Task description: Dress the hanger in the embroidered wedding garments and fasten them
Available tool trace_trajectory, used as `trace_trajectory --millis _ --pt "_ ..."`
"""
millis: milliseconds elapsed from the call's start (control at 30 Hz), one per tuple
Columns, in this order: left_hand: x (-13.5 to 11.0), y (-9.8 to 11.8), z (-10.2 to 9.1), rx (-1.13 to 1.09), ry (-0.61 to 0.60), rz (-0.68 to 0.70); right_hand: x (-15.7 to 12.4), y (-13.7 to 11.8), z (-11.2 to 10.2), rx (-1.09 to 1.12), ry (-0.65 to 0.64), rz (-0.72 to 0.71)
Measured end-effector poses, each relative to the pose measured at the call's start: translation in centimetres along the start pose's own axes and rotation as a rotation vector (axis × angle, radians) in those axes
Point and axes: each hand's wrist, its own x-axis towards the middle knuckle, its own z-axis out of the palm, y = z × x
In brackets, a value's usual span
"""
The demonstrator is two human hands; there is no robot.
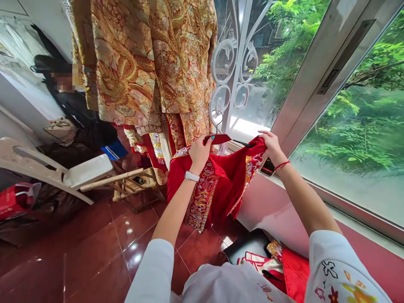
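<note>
A black bag (pixel 249 246) sits on the floor (pixel 94 252) by the person's knees, with red and patterned cloth heaped beside it. Above it, both hands hold a red jacket (pixel 227 181) in the air next to the window ledge (pixel 347 210), its hem hanging clear of the floor.

The left hand (pixel 198 152) has its fingers (pixel 208 139) closed on the hanger (pixel 221 138) and the collar. The right hand (pixel 270 146) pinches the jacket's other shoulder over the hanger's dark end.

This looks like seating the jacket on the hanger. It would go best with the hanger kept level, each shoulder seam drawn squarely over its arm, and the embroidered borders kept free of snags.

A phone (pixel 267 167) lies on the ledge just under the right wrist, where an elbow or the cloth could knock it. Just beyond, gold robes (pixel 142 63) hang close enough to crowd the jacket, and a white grille (pixel 233 63) backs the window. To the left stand a wooden stool (pixel 132 181) and a pale chair (pixel 78 172). Another person (pixel 82 118) sits farther back.
</note>
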Motion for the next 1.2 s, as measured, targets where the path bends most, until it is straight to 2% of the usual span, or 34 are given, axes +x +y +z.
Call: trace_trajectory --millis 100,167,233,300,400,467,533,567,633,700,800,900,967,1067,1133,1200 --pt "0.3 -0.1 -0.2 0.025 -0.032 0.027 3.2 -1.6 -1.4 0.076 0.059 -0.015" --pt "0.5 -0.3 -0.5 0.047 -0.033 0.036 4.9 -3.1 -2.0 0.070 0.050 -0.133" --pt "0.5 -0.3 -0.6 0.071 -0.021 0.028 5.3 -4.8 -1.9 0.016 -0.011 -0.260" --pt "0.4 -0.2 -0.5 0.068 -0.017 0.016 4.2 -6.4 -1.0 -0.049 -0.142 -0.359" --pt "-0.2 0.3 0.1 0.009 -0.035 0.015 -0.2 -7.2 1.7 -0.133 -0.355 -0.463" --pt "-0.4 0.5 0.6 -0.026 -0.041 0.014 -3.9 -5.9 3.4 -0.245 -0.508 -0.505" --pt "-0.5 0.2 0.8 -0.045 -0.041 0.018 -7.2 -3.2 4.3 -0.436 -0.649 -0.535" --pt "-0.5 -0.1 0.9 -0.048 -0.043 0.033 -8.5 -1.6 4.4 -0.541 -0.677 -0.543" --pt "-0.5 -1.1 0.7 -0.046 -0.062 0.086 -10.3 1.4 4.0 -0.692 -0.601 -0.525" --pt "-0.9 -2.1 0.6 -0.049 -0.094 0.143 -11.2 3.4 3.5 -0.724 -0.484 -0.498" --pt "-2.5 -3.5 0.8 -0.121 -0.073 0.196 -12.8 4.5 3.8 -0.692 -0.363 -0.478" --pt "-5.4 -4.8 1.7 -0.225 0.033 0.245 -16.1 4.7 5.7 -0.758 -0.229 -0.403" --pt "-7.7 -5.8 2.5 -0.283 0.079 0.249 -18.9 5.3 7.3 -0.749 -0.289 -0.312" --pt "-11.0 -7.7 3.2 -0.395 0.033 0.202 -21.9 7.1 9.3 -0.741 -0.492 -0.136" --pt "-13.0 -8.9 3.1 -0.503 -0.012 0.120 -22.5 8.5 9.9 -0.815 -0.486 -0.035" --pt "-15.0 -10.1 2.9 -0.638 -0.011 0.020 -22.5 9.8 9.8 -0.874 -0.394 0.039"
